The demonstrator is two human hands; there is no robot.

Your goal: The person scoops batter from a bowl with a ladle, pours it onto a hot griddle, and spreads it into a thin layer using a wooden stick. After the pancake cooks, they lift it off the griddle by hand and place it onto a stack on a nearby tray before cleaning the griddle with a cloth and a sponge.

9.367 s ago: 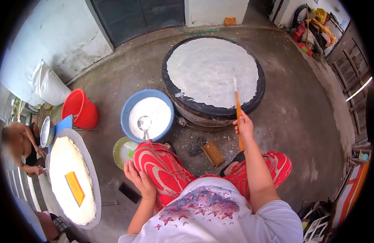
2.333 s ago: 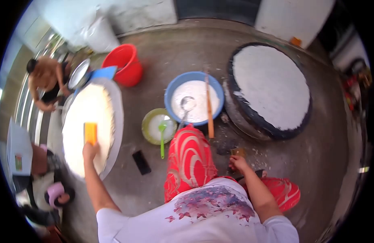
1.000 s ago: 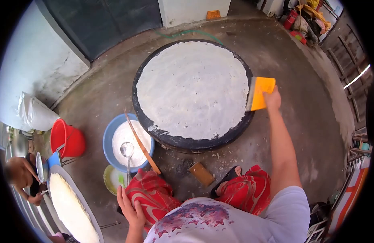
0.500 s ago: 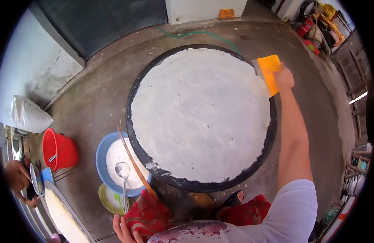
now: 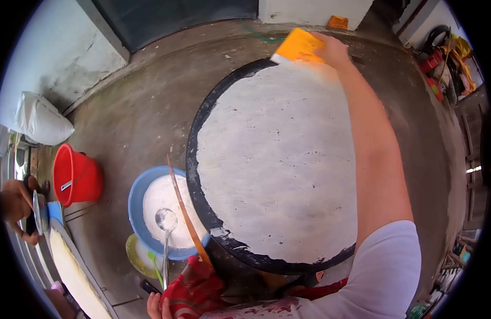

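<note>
A large round black griddle (image 5: 196,159) bears a wide, thin layer of white batter (image 5: 277,165). Beyond its far edge my right hand (image 5: 333,50) grips an orange scraper (image 5: 301,45), whose pale blade meets the rim at the top. My left hand (image 5: 156,307) is low at the bottom edge, beside red patterned cloth (image 5: 195,290); its fingers show only in part. Left of the griddle, a blue basin (image 5: 136,204) of white batter holds a metal ladle (image 5: 166,220), with a thin wooden stick (image 5: 183,210) lying across it.
A red bucket (image 5: 78,178) and a white sack (image 5: 43,119) stand at the left. A green dish (image 5: 134,255) sits below the basin. At the far left a co-worker (image 5: 17,204) is near another round griddle (image 5: 75,274). An orange block (image 5: 337,22) rests by the wall.
My right hand has swept the scraper from the griddle's right edge to its far edge, moving up and left. The view has shifted, so the griddle appears further right.
</note>
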